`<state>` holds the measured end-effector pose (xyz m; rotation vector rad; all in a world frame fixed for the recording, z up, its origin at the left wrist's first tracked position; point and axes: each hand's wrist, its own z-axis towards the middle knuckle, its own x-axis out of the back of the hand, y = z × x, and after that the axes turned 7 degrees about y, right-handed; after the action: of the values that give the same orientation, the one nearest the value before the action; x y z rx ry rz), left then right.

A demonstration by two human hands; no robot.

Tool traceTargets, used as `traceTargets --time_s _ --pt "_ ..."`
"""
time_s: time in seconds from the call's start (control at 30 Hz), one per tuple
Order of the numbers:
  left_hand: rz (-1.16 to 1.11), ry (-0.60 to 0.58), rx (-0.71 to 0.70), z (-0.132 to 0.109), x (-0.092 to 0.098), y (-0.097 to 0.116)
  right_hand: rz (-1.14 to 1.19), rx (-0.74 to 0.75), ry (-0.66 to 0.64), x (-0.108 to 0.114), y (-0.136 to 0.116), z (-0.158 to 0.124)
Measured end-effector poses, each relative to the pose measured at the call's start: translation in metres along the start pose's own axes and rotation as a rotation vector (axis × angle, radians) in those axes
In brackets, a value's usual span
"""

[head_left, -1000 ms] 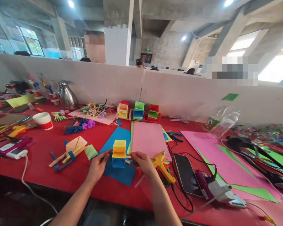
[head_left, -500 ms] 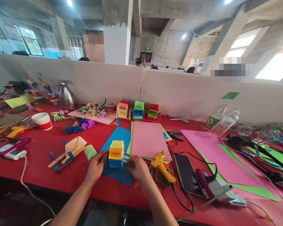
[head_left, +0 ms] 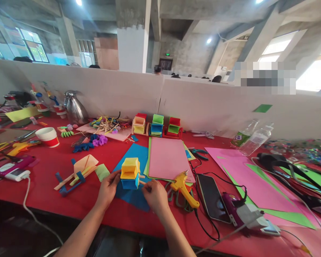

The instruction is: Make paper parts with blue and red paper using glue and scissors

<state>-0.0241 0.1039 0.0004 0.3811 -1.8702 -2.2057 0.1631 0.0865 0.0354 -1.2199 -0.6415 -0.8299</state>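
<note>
A small paper model (head_left: 130, 173), yellow on top and blue below, stands on a blue sheet (head_left: 133, 171) near the red table's front edge. My left hand (head_left: 108, 187) grips its left side with curled fingers. My right hand (head_left: 155, 194) is closed at the model's right side, pinching a thin wooden stick (head_left: 142, 181) that sticks out of it. A yellow glue gun (head_left: 184, 189) lies just right of my right hand.
A pink sheet (head_left: 167, 157) lies behind the model. Three similar paper models (head_left: 157, 125) stand by the white partition. A phone (head_left: 210, 198), cables and a purple tool (head_left: 247, 216) lie to the right, a paper cup (head_left: 48, 137) and kettle (head_left: 75, 107) to the left.
The model has shifted slightly left and turned a little. My right hand has dropped lower and nearer to me while keeping hold at the model's right side.
</note>
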Motion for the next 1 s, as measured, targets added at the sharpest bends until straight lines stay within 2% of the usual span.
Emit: traceTargets --time_s 0.1,0.23,0.37,0.47,0.5,0.57,0.7,0.8,0.9,1.0 --pt "-0.03 0.004 0.03 0.001 0.0 -0.002 0.125 0.001 0.029 0.021 0.007 -0.006" --pt "-0.099 0.002 0.095 0.002 -0.001 -0.005 0.264 -0.007 0.099 0.066 0.024 -0.028" --pt "-0.129 -0.022 0.108 0.0 -0.002 -0.002 0.157 -0.107 0.049 0.118 0.05 -0.057" --pt "-0.125 -0.083 0.099 -0.003 -0.006 0.002 0.036 -0.138 0.13 0.135 0.054 -0.061" --pt "-0.117 -0.098 0.094 -0.005 -0.007 0.003 0.079 -0.11 0.145 0.132 0.051 -0.057" --pt "-0.083 -0.113 0.086 -0.006 -0.01 0.004 0.241 -0.079 0.09 0.114 0.039 -0.042" --pt "0.023 -0.113 0.043 -0.008 -0.013 0.003 0.555 -0.066 0.023 0.054 0.016 -0.005" --pt "0.061 -0.1 -0.007 -0.008 -0.013 0.001 0.733 -0.093 -0.033 0.021 0.01 0.011" --pt "0.042 -0.078 -0.017 -0.008 -0.014 0.001 0.816 -0.125 -0.06 0.006 0.013 0.014" --pt "-0.004 -0.074 0.015 -0.01 -0.016 0.001 0.883 -0.188 -0.053 0.001 0.018 0.011"
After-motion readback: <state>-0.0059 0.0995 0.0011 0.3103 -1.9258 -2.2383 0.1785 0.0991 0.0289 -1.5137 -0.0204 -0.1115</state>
